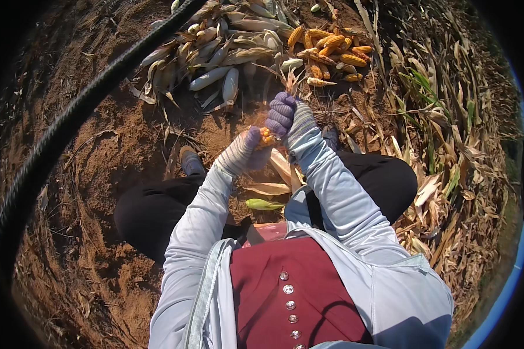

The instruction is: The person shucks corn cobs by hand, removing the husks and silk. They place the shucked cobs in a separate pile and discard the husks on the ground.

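A partly bared ear of corn with yellow kernels is between my two gloved hands, in front of my body. My left hand grips the ear from the left, its thumb by the kernels. My right hand is closed in a fist on the dry corn husk, whose frayed leaves stick out above the fist. The fingers cover much of the ear. Below the hands lie loose dry husks and a small green-husked ear.
Ahead is a heap of corn ears in pale husks; to its right lies a pile of bare yellow corn cobs. Dry cornstalks cover the ground on the right. Brown soil spreads left. A dark cord crosses the upper left view.
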Demonstrator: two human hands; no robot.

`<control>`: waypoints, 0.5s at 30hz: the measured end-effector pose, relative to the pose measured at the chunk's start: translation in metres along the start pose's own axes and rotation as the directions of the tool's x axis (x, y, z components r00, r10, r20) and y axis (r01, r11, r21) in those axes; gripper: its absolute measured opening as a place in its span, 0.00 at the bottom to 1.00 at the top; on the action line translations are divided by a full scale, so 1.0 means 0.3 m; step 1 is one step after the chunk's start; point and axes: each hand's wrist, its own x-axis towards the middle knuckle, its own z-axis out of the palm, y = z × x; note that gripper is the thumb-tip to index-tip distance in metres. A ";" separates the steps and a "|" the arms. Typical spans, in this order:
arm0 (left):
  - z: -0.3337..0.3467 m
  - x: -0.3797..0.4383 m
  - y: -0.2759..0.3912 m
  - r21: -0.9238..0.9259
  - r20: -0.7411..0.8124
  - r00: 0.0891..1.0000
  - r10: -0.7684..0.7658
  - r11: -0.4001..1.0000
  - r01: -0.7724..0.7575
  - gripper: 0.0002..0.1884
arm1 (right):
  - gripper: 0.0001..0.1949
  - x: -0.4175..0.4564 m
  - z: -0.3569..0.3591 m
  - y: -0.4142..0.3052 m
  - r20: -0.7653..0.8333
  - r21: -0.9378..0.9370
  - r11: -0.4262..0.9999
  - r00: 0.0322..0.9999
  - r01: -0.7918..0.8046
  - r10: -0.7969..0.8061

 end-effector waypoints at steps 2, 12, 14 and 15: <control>0.032 0.011 0.002 -0.061 0.004 0.997 0.081 0.995 -0.080 0.35 | 0.15 0.004 -0.013 -0.001 0.035 -0.026 0.998 0.998 0.050 -0.049; -0.034 0.180 -0.149 -0.885 0.162 0.880 0.447 0.461 -0.071 0.35 | 0.12 0.196 0.021 -0.060 -0.303 -0.027 0.875 0.831 0.483 -0.467; -0.027 0.137 -0.071 -0.819 0.019 0.946 0.324 0.548 -0.171 0.35 | 0.12 0.210 0.044 -0.050 -0.379 -0.116 0.897 0.816 0.427 -0.438; -0.027 0.131 -0.049 -0.809 -0.014 0.947 0.322 0.552 -0.200 0.35 | 0.12 0.208 0.058 -0.052 -0.418 -0.166 0.906 0.805 0.389 -0.422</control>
